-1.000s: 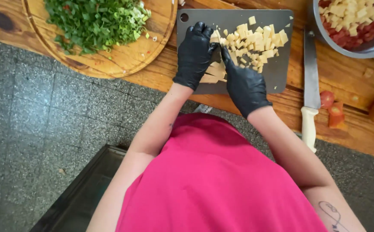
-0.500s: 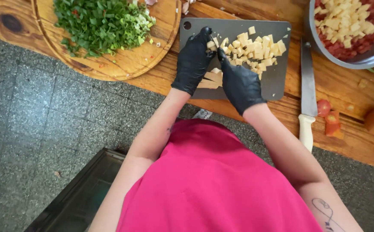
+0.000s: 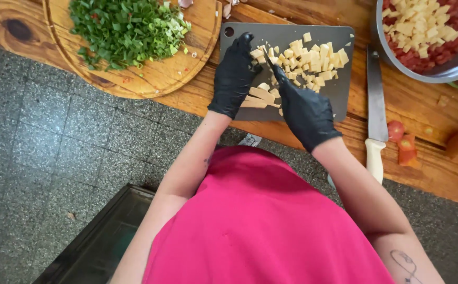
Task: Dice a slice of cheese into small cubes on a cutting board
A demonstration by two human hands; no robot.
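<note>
A wooden desk [image 3: 423,163] carries a round board [image 3: 150,79], a grey cutting board [image 3: 339,97], a knife [image 3: 376,105], a metal bowl [image 3: 449,71] and tomato pieces [image 3: 405,142].

The pale yellow cheese strips [image 3: 261,95] lie flat near the front left corner of the dark grey plastic cutting board [image 3: 339,94], side by side and partly covered by black-gloved fingers. The heap of small pale yellow cheese cubes [image 3: 313,62] spreads over the middle and far part of the same board, loosely piled, with a few lone cubes scattered toward the far edge. The board is rectangular, with a round hole in its far left corner.
</note>
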